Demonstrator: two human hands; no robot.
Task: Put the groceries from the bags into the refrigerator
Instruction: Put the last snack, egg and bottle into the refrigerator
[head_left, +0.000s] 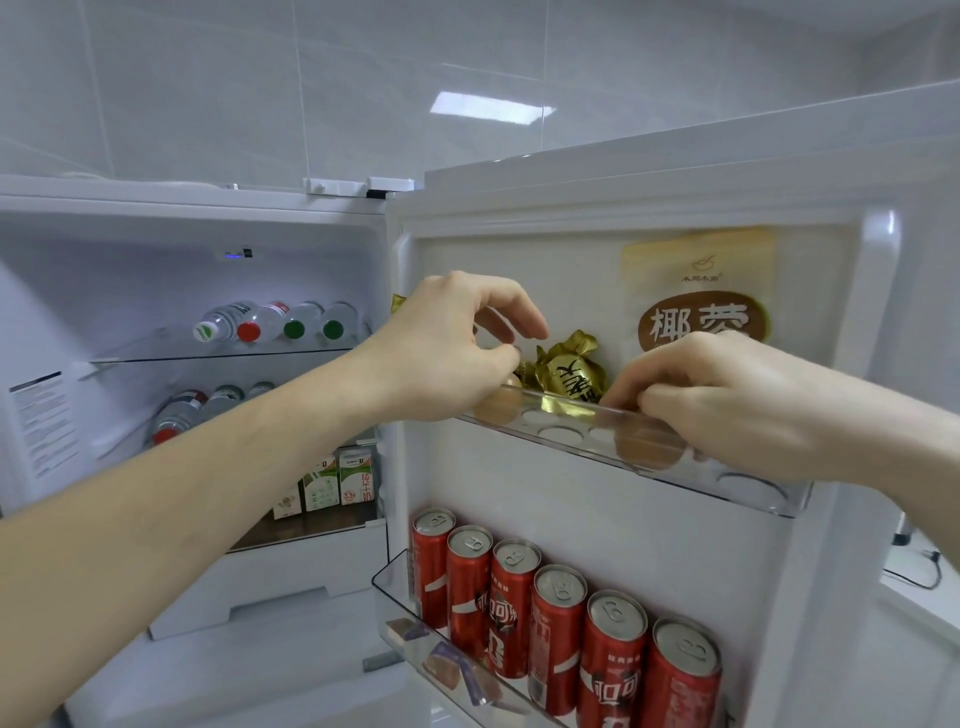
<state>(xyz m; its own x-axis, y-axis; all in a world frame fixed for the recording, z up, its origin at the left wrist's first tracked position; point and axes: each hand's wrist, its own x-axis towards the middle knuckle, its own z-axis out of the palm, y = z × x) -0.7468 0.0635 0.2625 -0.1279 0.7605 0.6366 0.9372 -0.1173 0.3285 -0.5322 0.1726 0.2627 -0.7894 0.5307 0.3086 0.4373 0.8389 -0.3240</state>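
The refrigerator door stands open on the right, with a clear egg tray shelf (748, 488) at its top. My left hand (447, 348) reaches over the tray's left end, its fingers curled down on a brown egg (500, 402) that sits in the tray. My right hand (727, 400) is over the middle of the tray, fingers curled round another brown egg (649, 447), seen through the clear front wall. Between the hands lies a gold-wrapped packet (566, 374). A yellow pouch (701, 291) stands behind my right hand.
Several red cola cans (558, 634) fill the door bin below, with small wrapped pieces (447, 662) in front. Inside the refrigerator, water bottles (275, 322) lie on the top glass shelf, more bottles (182, 415) lie below, and milk cartons (337, 480) stand lower still. White drawers (270, 587) sit at the bottom.
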